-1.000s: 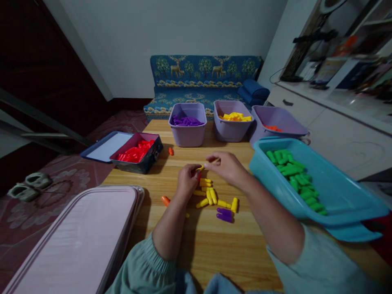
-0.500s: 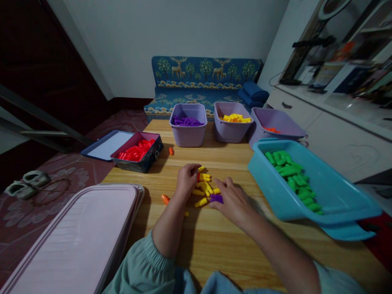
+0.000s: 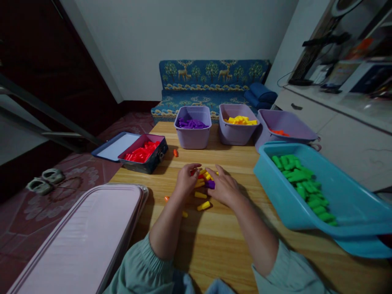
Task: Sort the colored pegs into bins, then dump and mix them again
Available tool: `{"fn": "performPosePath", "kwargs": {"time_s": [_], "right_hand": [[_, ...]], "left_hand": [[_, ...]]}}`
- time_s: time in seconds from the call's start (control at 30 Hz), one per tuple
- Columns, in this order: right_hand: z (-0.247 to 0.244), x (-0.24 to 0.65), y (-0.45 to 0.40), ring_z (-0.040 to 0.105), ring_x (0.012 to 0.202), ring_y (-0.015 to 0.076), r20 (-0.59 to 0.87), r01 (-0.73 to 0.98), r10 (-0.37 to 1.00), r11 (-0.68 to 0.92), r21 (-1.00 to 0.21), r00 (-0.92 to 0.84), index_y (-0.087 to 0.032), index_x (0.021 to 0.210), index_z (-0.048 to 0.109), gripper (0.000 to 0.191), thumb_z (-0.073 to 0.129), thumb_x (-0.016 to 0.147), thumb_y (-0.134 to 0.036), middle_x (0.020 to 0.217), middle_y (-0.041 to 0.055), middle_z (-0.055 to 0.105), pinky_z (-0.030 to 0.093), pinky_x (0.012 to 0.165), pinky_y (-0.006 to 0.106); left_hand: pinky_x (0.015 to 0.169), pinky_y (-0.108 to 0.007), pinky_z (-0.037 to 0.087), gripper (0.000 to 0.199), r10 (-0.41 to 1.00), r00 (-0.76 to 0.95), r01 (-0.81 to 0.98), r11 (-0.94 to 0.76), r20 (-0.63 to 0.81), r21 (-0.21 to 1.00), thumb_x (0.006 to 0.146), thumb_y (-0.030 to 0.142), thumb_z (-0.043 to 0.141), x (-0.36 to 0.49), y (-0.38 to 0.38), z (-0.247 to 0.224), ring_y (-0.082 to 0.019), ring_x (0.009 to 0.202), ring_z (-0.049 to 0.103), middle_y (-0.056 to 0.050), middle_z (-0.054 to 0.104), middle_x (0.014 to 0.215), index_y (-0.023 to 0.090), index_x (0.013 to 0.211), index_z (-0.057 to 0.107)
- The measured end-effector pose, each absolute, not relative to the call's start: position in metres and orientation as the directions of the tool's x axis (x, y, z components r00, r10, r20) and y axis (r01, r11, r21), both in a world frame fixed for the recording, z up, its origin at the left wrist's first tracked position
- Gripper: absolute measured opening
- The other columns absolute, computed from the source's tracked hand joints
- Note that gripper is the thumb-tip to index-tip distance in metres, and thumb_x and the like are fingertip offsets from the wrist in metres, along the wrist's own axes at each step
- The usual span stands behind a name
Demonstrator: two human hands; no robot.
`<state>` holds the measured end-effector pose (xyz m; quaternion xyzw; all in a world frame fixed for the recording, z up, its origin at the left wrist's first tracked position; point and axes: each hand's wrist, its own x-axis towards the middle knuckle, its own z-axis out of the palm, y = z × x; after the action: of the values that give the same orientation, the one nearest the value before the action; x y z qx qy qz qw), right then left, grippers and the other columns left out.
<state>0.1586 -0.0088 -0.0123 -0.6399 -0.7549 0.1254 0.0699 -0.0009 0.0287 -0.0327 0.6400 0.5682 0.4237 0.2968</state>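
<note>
Over a small pile of plastic pieces on the wooden table, my left hand has its fingers curled, with a red plastic piece showing at the fingertips. My right hand faces it from the right, thumb and fingers around a purple plastic piece. Yellow plastic pieces lie between the two hands, partly covered by the fingers. Closer to me lie a loose yellow piece and another yellow piece. An orange piece is beside my left forearm.
At the back stand purple bins with purple pieces, yellow pieces and orange pieces. A turquoise tub of green pieces is right; a tin of red pieces is left. A pink lid lies front left.
My right hand has moved forward and left, closer to my left hand, and the purple piece has moved with it. Some yellow pieces have shifted. The camera view has turned slightly left.
</note>
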Motion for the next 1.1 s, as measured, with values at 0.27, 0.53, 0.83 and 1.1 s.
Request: {"fn": "performPosePath", "kwargs": {"time_s": [0.27, 0.53, 0.83, 1.1], "right_hand": [[-0.014, 0.162, -0.007, 0.047, 0.132, 0.0355, -0.1, 0.924, 0.972, 0.165, -0.345, -0.211, -0.034, 0.15, 0.033, 0.084, 0.066, 0.076, -0.057, 0.163, 0.0111, 0.014, 0.038, 0.106, 0.046], [-0.02, 0.165, -0.006, 0.051, 0.129, 0.0312, -0.026, 0.907, 0.97, 0.217, -0.36, -0.243, -0.032, 0.147, 0.039, 0.081, 0.064, 0.076, -0.062, 0.159, 0.0104, 0.027, 0.04, 0.104, 0.042], [-0.018, 0.163, -0.006, 0.054, 0.126, 0.0322, -0.032, 0.924, 0.974, 0.204, -0.324, -0.226, -0.033, 0.146, 0.04, 0.079, 0.067, 0.076, -0.054, 0.158, 0.0104, 0.029, 0.042, 0.103, 0.043], [-0.015, 0.163, -0.006, 0.051, 0.129, 0.0314, -0.052, 0.921, 0.973, 0.193, -0.338, -0.224, -0.032, 0.146, 0.041, 0.08, 0.066, 0.076, -0.058, 0.158, 0.0099, 0.03, 0.042, 0.104, 0.041]], "left_hand": [[0.108, -0.041, 0.041, 0.053, 0.951, -0.135, 0.854, -0.03, 0.278, 0.52, 0.081, 0.02, 0.06, -0.031, 0.064, -0.012, -0.03, 0.125, 0.052, -0.018, 0.054, 0.134, 0.013, 0.133, 0.057], [0.102, -0.035, 0.042, 0.032, 0.994, -0.071, 0.955, 0.044, 0.082, 0.295, 0.088, 0.024, 0.05, -0.032, 0.089, -0.021, -0.029, 0.12, 0.056, -0.02, 0.061, 0.124, 0.009, 0.108, 0.071], [0.095, -0.026, 0.046, 0.03, 0.995, 0.065, 0.936, -0.086, 0.07, 0.343, 0.09, 0.025, 0.05, -0.03, 0.03, 0.01, -0.021, 0.109, 0.064, -0.008, 0.068, 0.124, 0.019, 0.104, 0.076], [0.091, -0.031, 0.048, 0.042, 0.981, 0.039, 0.986, -0.007, -0.191, 0.164, 0.067, 0.034, 0.075, -0.082, -0.051, 0.039, -0.028, 0.107, 0.065, -0.012, 0.069, 0.115, 0.017, 0.105, 0.073]]}}
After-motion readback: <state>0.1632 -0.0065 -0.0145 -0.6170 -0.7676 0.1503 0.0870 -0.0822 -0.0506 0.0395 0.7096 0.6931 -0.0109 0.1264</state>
